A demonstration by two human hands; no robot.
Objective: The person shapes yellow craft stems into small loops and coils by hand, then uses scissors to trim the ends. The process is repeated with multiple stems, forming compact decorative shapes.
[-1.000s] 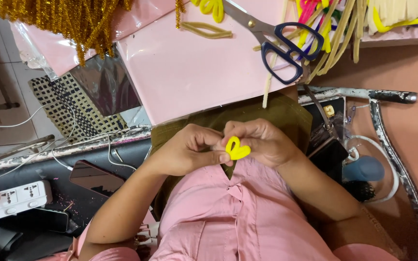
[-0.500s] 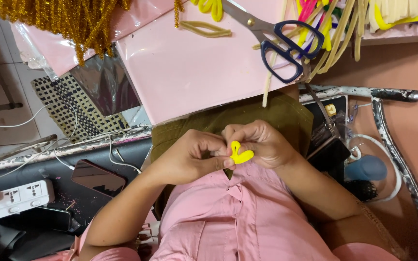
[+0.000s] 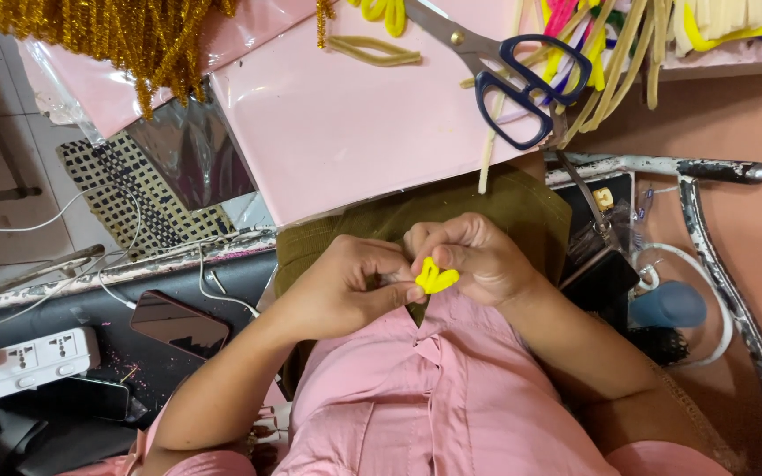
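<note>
Head view, looking straight down at the person's lap and work surface. Both hands meet close to the chest, over a pink buttoned shirt (image 3: 451, 397). Left hand (image 3: 346, 286) curled, thumb and fingertips pinched on the left side of a small yellow pipe-cleaner piece (image 3: 435, 278). Right hand (image 3: 478, 256) also curled, fingers bent over the top and right side of the same piece, gripping it. Piece is bent into two short loops, showing between the two thumbs; part of it is hidden by fingers.

Under the hands: olive-green cloth (image 3: 504, 207) lying on the lap. Far of that, a pale pink board (image 3: 346, 123) lies flat. On its far right edge rest scissors (image 3: 509, 75) with dark blue handles, blades pointing far-left. Beside and under the handles, a spread of mixed pipe cleaners (image 3: 610, 53) — cream, pink, yellow. A bent cream loop (image 3: 372, 50) sits on the board, near its far edge. Far left: heap of gold tinsel stems (image 3: 108, 35) overlapping a clear plastic wrapper.

Left side: black-and-cream woven mat (image 3: 121, 194), white cables, a dark phone (image 3: 178, 323) lying face up, and a white power strip (image 3: 24, 366) at near left. Right side: worn metal chair frame (image 3: 707, 203), a blue rounded object (image 3: 668, 306) below it.
</note>
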